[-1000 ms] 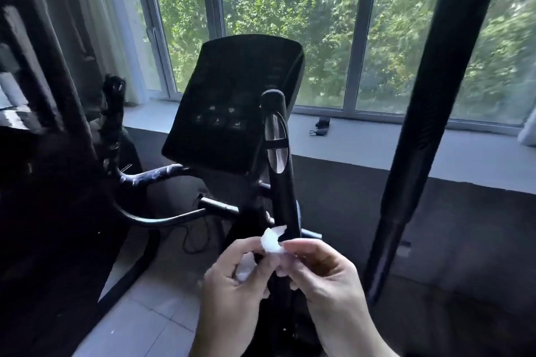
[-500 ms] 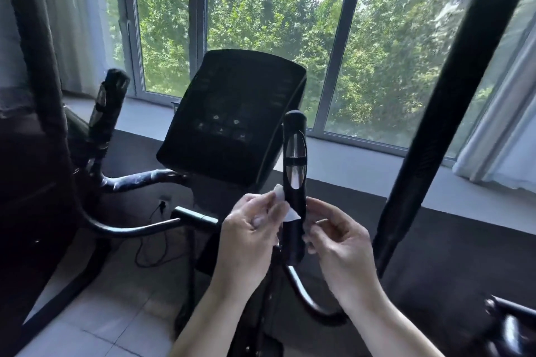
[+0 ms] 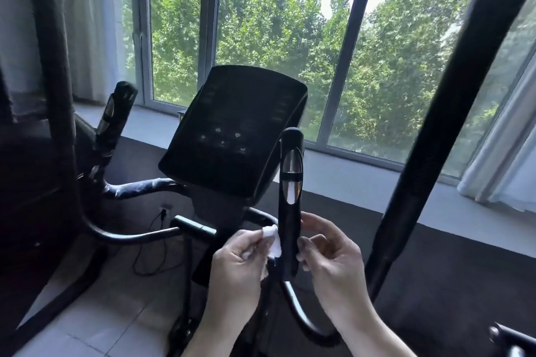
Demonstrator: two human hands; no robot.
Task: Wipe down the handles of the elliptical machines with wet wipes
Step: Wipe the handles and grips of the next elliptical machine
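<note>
Half the wipe (image 3: 272,240) behind handle (image 3: 289,211).

Strong daylight pours through the window (image 3: 290,52) behind the machine, leaving the console (image 3: 232,136) and handles as dark, backlit shapes. Sky patches are blown out. Straight frames bow toward the picture's edges. Slight blur softens the hands and floor.
</note>
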